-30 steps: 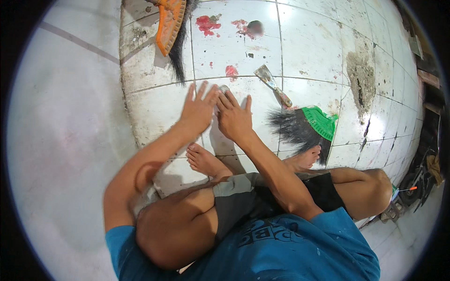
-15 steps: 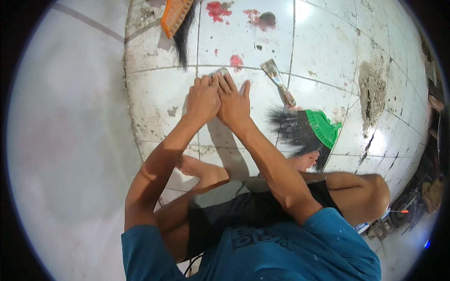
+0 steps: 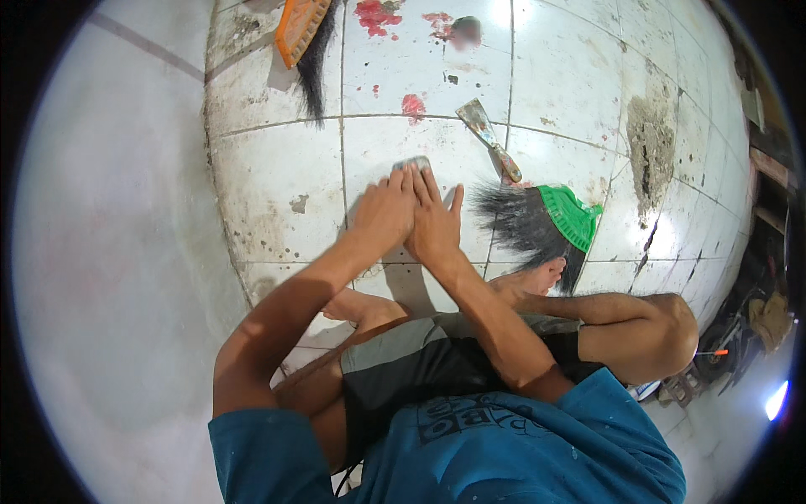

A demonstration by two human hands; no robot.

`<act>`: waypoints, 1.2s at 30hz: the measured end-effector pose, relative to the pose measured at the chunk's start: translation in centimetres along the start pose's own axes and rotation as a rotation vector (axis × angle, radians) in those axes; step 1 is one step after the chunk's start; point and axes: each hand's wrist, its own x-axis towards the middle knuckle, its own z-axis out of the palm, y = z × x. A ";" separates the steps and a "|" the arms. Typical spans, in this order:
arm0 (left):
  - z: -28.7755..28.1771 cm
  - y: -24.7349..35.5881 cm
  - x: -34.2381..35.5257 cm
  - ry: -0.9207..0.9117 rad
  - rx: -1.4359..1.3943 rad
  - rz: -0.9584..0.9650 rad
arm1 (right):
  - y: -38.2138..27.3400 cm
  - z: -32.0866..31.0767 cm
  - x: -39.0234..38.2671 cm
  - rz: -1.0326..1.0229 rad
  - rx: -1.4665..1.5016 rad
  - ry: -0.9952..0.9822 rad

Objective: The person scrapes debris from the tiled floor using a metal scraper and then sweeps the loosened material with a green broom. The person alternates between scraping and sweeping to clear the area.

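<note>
Side by side on the white tiled floor (image 3: 277, 181), both my hands press down with a small grey flat piece (image 3: 411, 162) under their fingertips. My left hand (image 3: 386, 212) has its fingers bent and close together, overlapping the other hand. Of my right hand (image 3: 432, 214), the middle fingers lie on the piece and the little finger sticks out to the side; its thumb is hidden. Only the far edge of the piece shows, so its exact kind is unclear. Right of it lies a paint-stained putty knife (image 3: 489, 141), blade pointing away from me.
A green broom head (image 3: 571, 217) with black bristles lies by my right foot (image 3: 546, 275). An orange broom head (image 3: 300, 32) is at the far left. Red stains (image 3: 413, 105) and a broken patch (image 3: 651, 151) mark the tiles. Dark clutter (image 3: 768, 323) lines the right edge.
Both hands and the grey piece have slid nearer to me and a little to the right across the tile, away from the red stain. The view has shifted slightly; putty knife and brooms stay put.
</note>
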 end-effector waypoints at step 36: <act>-2.0 -1.0 3.2 0.193 0.114 0.100 | 0.9 -0.4 3.1 0.049 0.111 0.202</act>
